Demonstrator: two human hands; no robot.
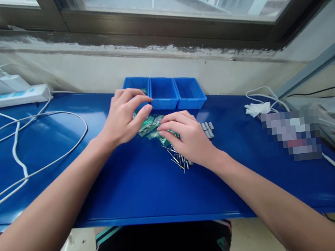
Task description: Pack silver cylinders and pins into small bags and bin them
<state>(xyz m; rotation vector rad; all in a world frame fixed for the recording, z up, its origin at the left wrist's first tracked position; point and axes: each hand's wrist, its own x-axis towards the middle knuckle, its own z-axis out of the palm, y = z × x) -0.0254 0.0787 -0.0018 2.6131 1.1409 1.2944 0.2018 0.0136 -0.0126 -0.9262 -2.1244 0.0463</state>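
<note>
My left hand (126, 116) hovers in front of the leftmost blue bin (135, 80), its fingers stretched to the right and the thumb apart from them; nothing shows in it. Beneath both hands lies a pile of small clear bags with green contents (147, 126). My right hand (188, 137) is over the right part of that pile, thumb and fingertips drawn together; whatever they pinch is too small to make out. Thin metal pins (177, 159) lie scattered under its palm, partly hidden. Just beyond its knuckles sit several short grey cylinders (207, 129). Something green shows inside the leftmost bin.
A middle bin (165, 102) and a right bin (193, 102) adjoin the leftmost one along the wall. White cables (17, 153) loop across the left side below a power strip (32, 94). At right are a crumpled tissue (257, 109), a blurred-out object (294, 134) and a white pen-like stick (333, 162).
</note>
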